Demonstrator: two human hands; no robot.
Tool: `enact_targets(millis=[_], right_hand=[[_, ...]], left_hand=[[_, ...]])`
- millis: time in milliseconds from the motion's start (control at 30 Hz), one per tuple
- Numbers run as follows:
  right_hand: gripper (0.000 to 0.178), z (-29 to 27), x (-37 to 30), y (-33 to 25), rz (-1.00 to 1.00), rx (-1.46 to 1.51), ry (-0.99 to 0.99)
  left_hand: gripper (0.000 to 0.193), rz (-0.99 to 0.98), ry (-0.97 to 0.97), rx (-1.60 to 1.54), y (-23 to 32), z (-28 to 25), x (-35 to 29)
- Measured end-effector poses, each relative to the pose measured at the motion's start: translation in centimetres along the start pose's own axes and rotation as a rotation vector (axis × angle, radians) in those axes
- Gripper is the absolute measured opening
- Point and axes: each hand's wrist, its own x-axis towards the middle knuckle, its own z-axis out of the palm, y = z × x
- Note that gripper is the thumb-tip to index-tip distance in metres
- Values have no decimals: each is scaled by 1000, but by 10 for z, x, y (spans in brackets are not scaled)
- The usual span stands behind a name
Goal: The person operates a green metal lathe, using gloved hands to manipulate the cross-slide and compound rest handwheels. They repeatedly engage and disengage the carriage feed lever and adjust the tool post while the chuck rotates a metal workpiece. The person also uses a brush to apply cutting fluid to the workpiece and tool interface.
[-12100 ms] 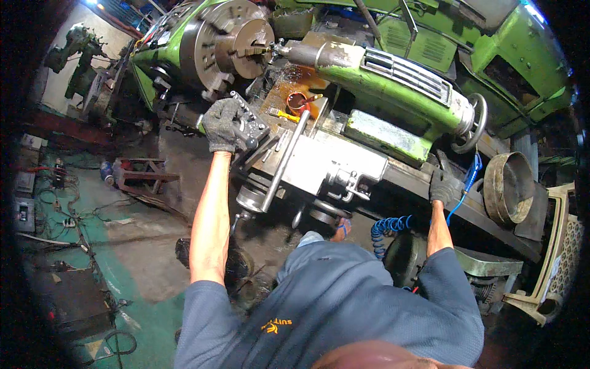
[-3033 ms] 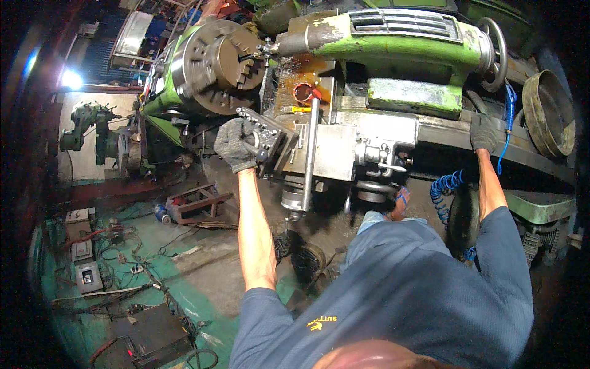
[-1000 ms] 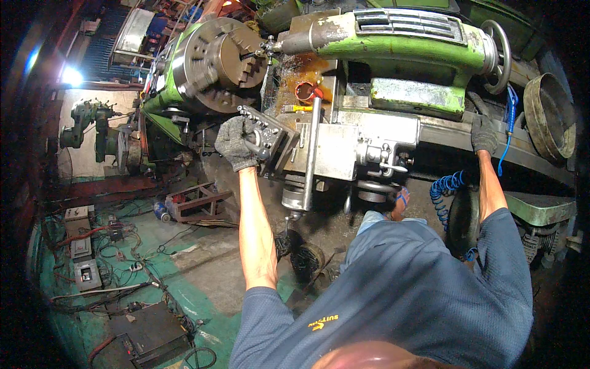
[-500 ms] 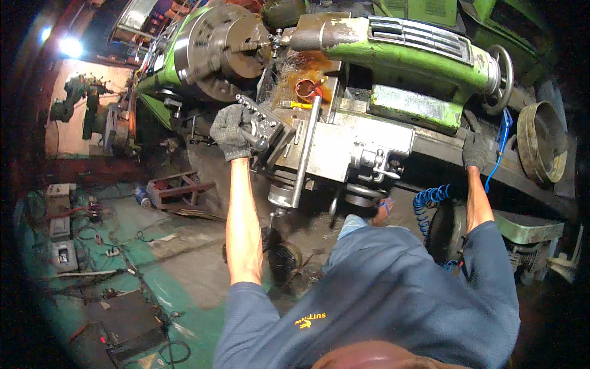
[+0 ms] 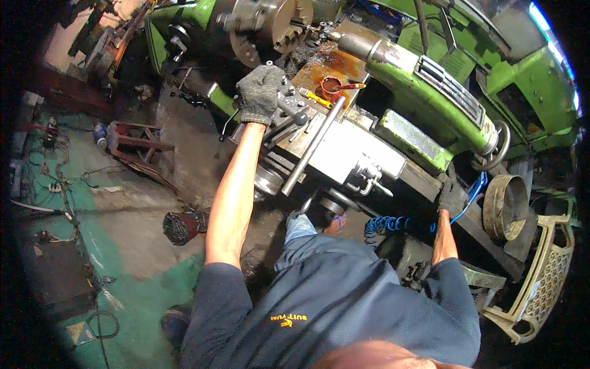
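Now, from the head view: the left hand [image 5: 260, 93], in a knitted grey glove, has its fingers wrapped over the tool post [image 5: 289, 111] on the carriage [image 5: 344, 154] of the green lathe [image 5: 442, 104], just beside the big chuck [image 5: 270, 24]. That is the worry, I reckon: loose glove knit this near the chuck jaws could snag if the spindle turns. The right hand [image 5: 453, 200], gloved too, sits low on the bed edge by the coiled blue air hose [image 5: 393, 224]; whether its fingers grip anything, I cannot tell. An orange cup [image 5: 332, 86] stands on the oily tray behind the tool post, and a knock from the carriage could tip it. Cables [image 5: 67, 197] trail across the green floor [image 5: 123, 283], likely a trip risk on stepping back.
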Motion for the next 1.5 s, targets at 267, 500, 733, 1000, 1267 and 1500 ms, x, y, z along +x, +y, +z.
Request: enact_targets(millis=[267, 500, 733, 1000, 1267, 1500], right_hand=[[35, 49, -67, 33, 70, 79, 152], [46, 55, -227, 4, 302, -83, -415], [42, 75, -437, 90, 291, -142, -956], [40, 14, -451, 54, 455, -28, -1016], [38, -12, -458, 26, 494, -8, -997], [37, -21, -457, 11, 495, -25, -1000]], left_hand=[[13, -59, 0, 24, 11, 3, 0], [20, -71, -119, 103, 22, -7, 5], [22, 475, -150, 158, 89, -1, 0], [35, 467, -318, 128, 77, 16, -26], [27, 611, -353, 4, 61, 19, -27], [21, 652, -373, 0, 49, 18, -26]])
